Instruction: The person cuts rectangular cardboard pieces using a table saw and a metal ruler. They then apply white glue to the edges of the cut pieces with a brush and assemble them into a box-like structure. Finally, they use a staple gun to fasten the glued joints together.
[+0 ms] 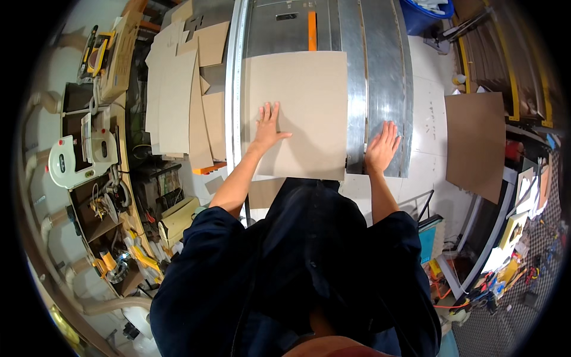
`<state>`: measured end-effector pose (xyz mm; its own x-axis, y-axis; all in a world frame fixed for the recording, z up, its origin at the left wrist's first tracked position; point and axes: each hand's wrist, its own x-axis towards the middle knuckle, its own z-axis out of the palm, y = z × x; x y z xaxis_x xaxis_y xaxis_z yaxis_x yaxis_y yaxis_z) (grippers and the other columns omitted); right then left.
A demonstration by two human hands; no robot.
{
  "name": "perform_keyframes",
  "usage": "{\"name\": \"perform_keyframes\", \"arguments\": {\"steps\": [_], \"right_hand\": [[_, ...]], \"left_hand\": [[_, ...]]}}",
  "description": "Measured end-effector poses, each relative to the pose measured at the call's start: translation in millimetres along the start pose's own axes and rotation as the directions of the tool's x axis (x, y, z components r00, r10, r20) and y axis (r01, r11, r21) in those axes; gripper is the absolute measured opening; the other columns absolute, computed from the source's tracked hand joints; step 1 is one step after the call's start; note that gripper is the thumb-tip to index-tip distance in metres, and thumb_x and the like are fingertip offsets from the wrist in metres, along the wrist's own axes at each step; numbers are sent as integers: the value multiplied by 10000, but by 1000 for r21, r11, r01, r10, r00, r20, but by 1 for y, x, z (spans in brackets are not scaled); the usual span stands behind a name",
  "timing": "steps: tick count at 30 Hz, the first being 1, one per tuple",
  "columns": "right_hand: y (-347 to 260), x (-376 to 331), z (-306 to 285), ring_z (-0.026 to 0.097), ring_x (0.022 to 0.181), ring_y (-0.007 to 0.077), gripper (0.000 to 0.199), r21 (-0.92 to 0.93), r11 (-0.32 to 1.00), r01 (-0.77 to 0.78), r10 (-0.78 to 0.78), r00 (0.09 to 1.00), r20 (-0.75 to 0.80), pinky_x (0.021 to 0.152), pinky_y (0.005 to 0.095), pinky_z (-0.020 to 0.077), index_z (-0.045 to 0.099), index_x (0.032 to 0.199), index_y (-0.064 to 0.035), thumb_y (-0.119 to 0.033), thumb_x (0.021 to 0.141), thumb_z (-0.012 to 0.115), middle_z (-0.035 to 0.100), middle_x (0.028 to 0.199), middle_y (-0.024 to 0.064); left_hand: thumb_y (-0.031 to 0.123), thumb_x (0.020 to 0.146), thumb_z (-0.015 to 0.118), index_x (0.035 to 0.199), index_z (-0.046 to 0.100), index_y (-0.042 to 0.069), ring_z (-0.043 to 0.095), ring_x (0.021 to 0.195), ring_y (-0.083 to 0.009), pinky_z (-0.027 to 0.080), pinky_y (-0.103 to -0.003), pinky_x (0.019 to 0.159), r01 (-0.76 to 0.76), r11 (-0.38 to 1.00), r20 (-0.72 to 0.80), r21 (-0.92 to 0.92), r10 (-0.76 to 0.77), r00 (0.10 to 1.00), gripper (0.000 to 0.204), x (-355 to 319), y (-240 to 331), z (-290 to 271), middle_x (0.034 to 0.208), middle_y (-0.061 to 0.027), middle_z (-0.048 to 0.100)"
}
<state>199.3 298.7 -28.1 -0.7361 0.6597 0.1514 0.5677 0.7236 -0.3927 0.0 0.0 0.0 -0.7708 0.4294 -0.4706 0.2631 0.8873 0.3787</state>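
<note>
Rests the left hand, spread and unclenched, on the cardboard sheet at the near edge of the metal table; lays the right hand, also unclenched, on bare metal.

Workshop packed along both sides

A pale tiled floor shows right of center, brightly lit. At left stands a wooden shelving unit crowded with tools, with a beige hose curving below it. A blue bin sits at the top right, near a yellow-edged rack. Dark diamond-patterned matting spreads across the lower right.
</note>
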Motion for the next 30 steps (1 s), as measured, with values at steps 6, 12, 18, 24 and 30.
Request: {"name": "perform_keyframes", "arguments": {"steps": [6, 12, 18, 24, 30], "right_hand": [[-5, 7, -2, 314, 1397, 276, 479, 12, 1000, -10, 10, 1000, -8, 1168, 463, 165, 402, 1403, -84, -116, 926, 439, 396, 1469, 131], [-7, 10, -1, 309, 1399, 292, 486, 24, 999, -23, 23, 1000, 17, 1170, 464, 152, 400, 1402, -70, -130, 921, 432, 392, 1471, 139], [-8, 17, 2, 286, 1414, 276, 550, 41, 998, -53, 52, 998, 42, 1176, 460, 138, 397, 1408, -77, -113, 864, 472, 370, 1489, 132], [-6, 16, 1, 286, 1414, 275, 559, 1, 997, -81, 81, 993, 80, 1180, 453, 132, 396, 1419, -95, -158, 865, 437, 365, 1494, 120], [-4, 17, 3, 282, 1415, 283, 550, -40, 994, -98, 102, 987, 125, 1178, 459, 130, 375, 1439, -98, -236, 907, 359, 351, 1503, 121]], "left_hand": [[398, 678, 830, 1537, 80, 194, -15, 1455, -400, 144, -635, 1118, -19, 1000, -31, -1, 19, 999, 1159, 45, 7, -20, 1584, -189, 8], [423, 653, 841, 1537, 81, 186, -7, 1451, -413, 165, -657, 1102, -72, 997, -69, 12, 73, 995, 1190, 118, 0, -42, 1582, -196, 7], [612, 627, 787, 1537, 44, 175, 4, 1433, -466, 175, -537, 1155, -65, 981, -40, 184, 74, 996, 1254, 221, 2, -80, 1572, -228, 23], [636, 621, 776, 1537, 26, 175, -3, 1431, -468, 206, -584, 1125, -96, 974, -13, 207, 101, 995, 1270, 312, 7, -119, 1571, -228, -3], [748, 585, 719, 1536, 62, 147, 29, 1426, -483, 167, -533, 1156, -92, 941, 21, 326, 90, 996, 1303, 405, 10, -156, 1560, -259, 33]]}}
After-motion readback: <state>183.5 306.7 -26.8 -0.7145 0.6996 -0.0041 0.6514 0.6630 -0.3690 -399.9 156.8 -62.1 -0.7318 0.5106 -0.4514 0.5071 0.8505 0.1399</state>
